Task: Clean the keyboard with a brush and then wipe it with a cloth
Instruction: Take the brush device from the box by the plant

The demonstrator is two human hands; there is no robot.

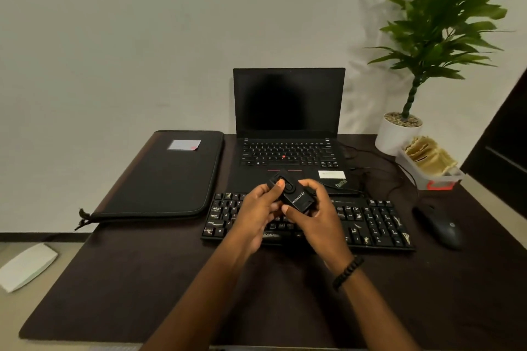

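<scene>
While both grip it – left hand [258, 209], right hand [312, 212] – black brush case [293, 196] hovers over keyboard [370, 222].

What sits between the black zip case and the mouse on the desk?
In the head view, the external keyboard lies between the zip case and the mouse, with both hands holding a small black device above it.

Dim, soft indoor light; the leafy green potted plant [445, 17] throws a faint shadow on the pale wall [114, 37]. Edges bow from wide-angle distortion, slightly blurred.
</scene>
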